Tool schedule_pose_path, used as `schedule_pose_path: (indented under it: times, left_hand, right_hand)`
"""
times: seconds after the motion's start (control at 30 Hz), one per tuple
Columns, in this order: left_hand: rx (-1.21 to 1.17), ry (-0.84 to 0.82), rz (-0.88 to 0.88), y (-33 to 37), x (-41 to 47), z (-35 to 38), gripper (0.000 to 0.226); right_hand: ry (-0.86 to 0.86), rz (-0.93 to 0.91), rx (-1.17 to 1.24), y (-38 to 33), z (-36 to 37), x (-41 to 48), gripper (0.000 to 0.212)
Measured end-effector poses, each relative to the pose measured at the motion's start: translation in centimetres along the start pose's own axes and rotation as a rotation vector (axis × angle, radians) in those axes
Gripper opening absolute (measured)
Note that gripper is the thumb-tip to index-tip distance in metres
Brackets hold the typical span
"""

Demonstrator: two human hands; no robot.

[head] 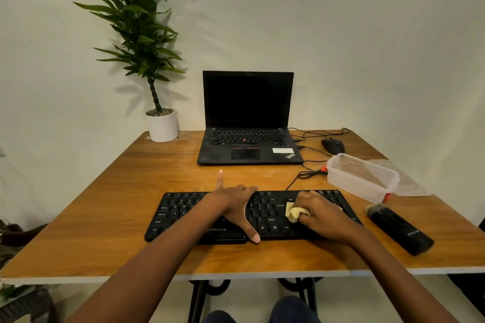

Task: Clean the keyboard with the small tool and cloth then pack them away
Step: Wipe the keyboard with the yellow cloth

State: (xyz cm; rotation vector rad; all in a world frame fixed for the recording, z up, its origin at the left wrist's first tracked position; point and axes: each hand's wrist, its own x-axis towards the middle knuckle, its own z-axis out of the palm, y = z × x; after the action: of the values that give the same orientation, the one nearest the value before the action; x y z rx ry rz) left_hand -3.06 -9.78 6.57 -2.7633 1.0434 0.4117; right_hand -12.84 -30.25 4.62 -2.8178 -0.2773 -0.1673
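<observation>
Keyboard (252, 215) at table's (105, 191) near edge, left hand (236, 204) spread flat steadying it; right hand (321, 214) pinches bunched cloth (294, 212) over right-side keys. Best wipe row by row, light pressure. Brush (399, 228) lies beside.

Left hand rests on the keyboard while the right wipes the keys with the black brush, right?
No: the head view shows the right hand gripping the yellow cloth on the keyboard; the black brush lies on the table. The left hand does rest on the keyboard.

"ZEBRONICS" on keyboard (252, 215), "ThinkPad" on laptop (249, 139) palm rest
</observation>
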Motion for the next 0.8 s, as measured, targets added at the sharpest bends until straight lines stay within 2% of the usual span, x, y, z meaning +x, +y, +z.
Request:
schedule_pose_path:
  times: [0.1, 0.27, 0.4, 0.47, 0.53, 0.7, 0.8]
  left_hand:
    - [0.004, 0.002, 0.002, -0.1, 0.0, -0.1, 0.123]
    - [0.024, -0.014, -0.013, -0.1, 0.0, -0.2, 0.124]
    - [0.038, -0.035, -0.013, 0.0, 0.2, -0.4, 0.125]
    - [0.046, -0.043, -0.024, 0.0, 0.3, -0.6, 0.126]
    - [0.053, -0.054, -0.028, 0.1, 0.2, -0.7, 0.126]
    - [0.054, -0.049, -0.032, -0.1, 0.3, -0.6, 0.125]
    - [0.068, -0.047, -0.036, -0.1, 0.3, -0.5, 0.126]
  right_hand:
    - [0.104, 0.002, -0.107, -0.6, 1.0, 0.7, 0.023]
    - [-0.038, -0.025, 0.107, 0.4, -0.2, -0.5, 0.021]
    - [0.059, 0.025, -0.052, -0.1, 0.4, 0.1, 0.024]
    - [0.022, 0.017, -0.035, -0.1, 0.4, -0.1, 0.024]
    - [-0.005, 0.074, -0.004, 0.2, -0.4, -0.4, 0.024]
    - [0.103, 0.288, -0.133, -0.5, -0.3, -0.4, 0.027]
    - [0.093, 0.391, -0.156, -1.1, 0.1, -1.2, 0.022]
